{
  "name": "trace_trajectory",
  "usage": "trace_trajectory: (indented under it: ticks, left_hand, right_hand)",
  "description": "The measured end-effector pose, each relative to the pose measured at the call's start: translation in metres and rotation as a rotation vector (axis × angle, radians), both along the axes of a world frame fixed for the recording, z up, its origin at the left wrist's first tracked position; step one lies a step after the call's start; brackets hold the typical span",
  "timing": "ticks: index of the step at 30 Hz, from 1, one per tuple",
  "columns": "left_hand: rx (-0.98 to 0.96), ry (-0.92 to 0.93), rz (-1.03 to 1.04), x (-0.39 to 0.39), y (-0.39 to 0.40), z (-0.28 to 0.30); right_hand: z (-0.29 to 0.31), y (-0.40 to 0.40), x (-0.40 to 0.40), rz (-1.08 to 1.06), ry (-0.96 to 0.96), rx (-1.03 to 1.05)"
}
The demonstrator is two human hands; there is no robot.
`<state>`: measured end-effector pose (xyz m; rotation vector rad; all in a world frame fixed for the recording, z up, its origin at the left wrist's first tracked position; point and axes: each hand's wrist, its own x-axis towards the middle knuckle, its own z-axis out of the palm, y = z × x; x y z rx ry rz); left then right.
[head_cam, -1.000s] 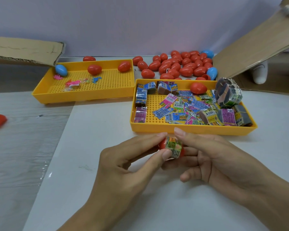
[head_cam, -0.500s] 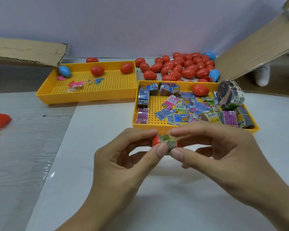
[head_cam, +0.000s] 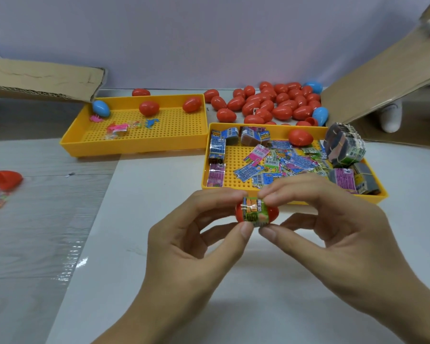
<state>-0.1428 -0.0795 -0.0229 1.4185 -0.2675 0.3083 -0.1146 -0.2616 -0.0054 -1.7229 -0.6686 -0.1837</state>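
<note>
A red plastic egg with a green and orange printed label wrapped round its middle is held above the white table, just in front of the right yellow tray. My left hand pinches its left side between thumb and forefinger. My right hand pinches the label from the right, forefinger on top and thumb underneath. The egg's ends are partly hidden by my fingers.
The right yellow tray holds several printed labels, label bundles and one red egg. The left yellow tray holds two red eggs, a blue egg and small toys. A pile of red eggs lies behind. Cardboard flaps rise at both sides.
Both hands have turned the egg so the label now wraps its middle, and my right forefinger has moved onto the top of the label.
</note>
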Motion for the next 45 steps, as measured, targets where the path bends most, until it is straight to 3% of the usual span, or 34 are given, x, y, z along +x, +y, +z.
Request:
trace_trajectory:
  ticks: [6, 12, 15, 19, 21, 23, 26, 30, 32, 36, 40, 43, 45]
  left_hand:
    - [-0.037, 0.094, 0.078, -0.002, -0.001, 0.001]
    - [-0.155, 0.175, 0.198, 0.007, -0.002, -0.007]
    - [-0.158, 0.223, 0.174, 0.009, -0.006, -0.004]
    - [-0.162, 0.316, 0.104, 0.012, -0.006, 0.0]
    - [-0.142, 0.336, 0.097, 0.013, -0.005, -0.001]
    - [-0.125, 0.337, 0.1, 0.013, -0.005, -0.001]
    - [-0.109, 0.31, 0.133, 0.013, -0.007, -0.003]
    - [-0.062, 0.245, 0.197, 0.012, -0.009, -0.007]
    - [-0.037, 0.189, 0.224, 0.011, -0.011, -0.006]
    - [0.059, 0.058, 0.236, 0.014, -0.008, 0.001]
    - [0.247, -0.074, 0.263, 0.05, 0.002, 0.024]
    - [0.609, -0.143, 0.364, 0.116, 0.003, 0.041]
    - [0.874, -0.068, 0.396, 0.17, -0.002, 0.047]
  right_hand:
    - [0.004, -0.001, 0.0, -0.046, -0.106, -0.049]
    - [0.036, -0.033, 0.017, -0.401, -0.629, -0.235]
    - [0.073, -0.072, 0.035, -0.562, -0.777, -0.276]
    - [0.127, -0.127, 0.071, -0.9, -0.666, -0.367]
    - [0.14, -0.143, 0.088, -1.099, -0.522, -0.538]
    - [0.136, -0.14, 0.089, -1.183, -0.38, -0.566]
    - [0.1, -0.103, 0.067, -1.001, -0.328, -0.382]
    - [0.034, -0.022, 0.029, -0.41, 0.289, 0.059]
    - [0.008, 0.013, 0.013, -0.217, 0.472, 0.176]
    - [-0.015, 0.03, 0.002, -0.079, 0.508, 0.183]
    - [-0.019, 0.025, 0.01, -0.084, 0.542, 0.242]
    - [-0.022, 0.028, 0.012, -0.055, 0.562, 0.243]
    - [-0.023, 0.028, 0.011, -0.042, 0.562, 0.22]
